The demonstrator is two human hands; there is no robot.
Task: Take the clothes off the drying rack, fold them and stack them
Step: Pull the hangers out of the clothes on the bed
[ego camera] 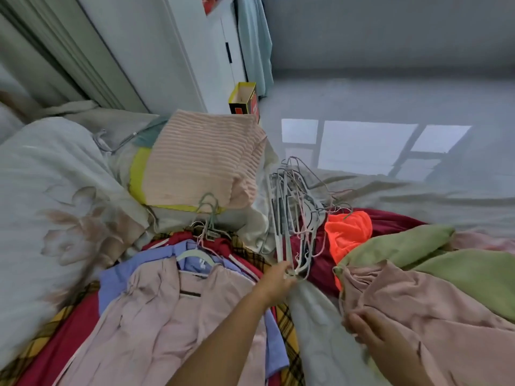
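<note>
The left hand point(277, 277) clamped round the hangers point(292, 218) fanning away beyond it; the right hand point(367, 330) gripped a pink garment point(418, 302) lying just right of it.

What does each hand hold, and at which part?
The left hand grips the bundle of thin pale clothes hangers at its near end; the right hand pinches the dusty-pink garment at its edge.

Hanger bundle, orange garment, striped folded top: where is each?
hanger bundle point(278, 221): head view, mid-bundle bars.
orange garment point(348, 229): head view, its middle.
striped folded top point(200, 160): head view, top face.
</note>
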